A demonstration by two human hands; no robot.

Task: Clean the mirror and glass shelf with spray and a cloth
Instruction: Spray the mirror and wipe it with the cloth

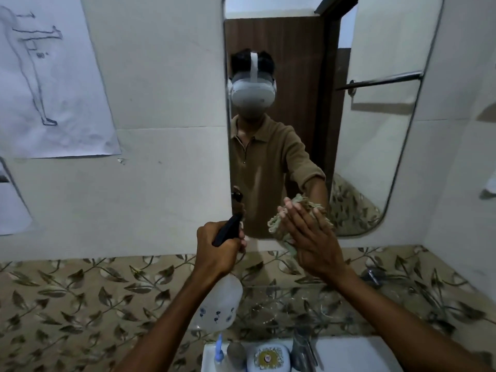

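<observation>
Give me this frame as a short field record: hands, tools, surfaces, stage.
left hand: grips spray bottle by its black trigger head, nozzle toward mirror
right hand: fingers straight, pressing cloth flat against mirror
contact zone: lower edge of mirror, near its middle
glass shelf: below the hands, against the leaf-pattern tiles; neither hand touches it
sink: bottom of view, small items on its ledge
wall: sketch on paper, upper left
stage: mirror being wiped; shelf not yet being wiped
</observation>
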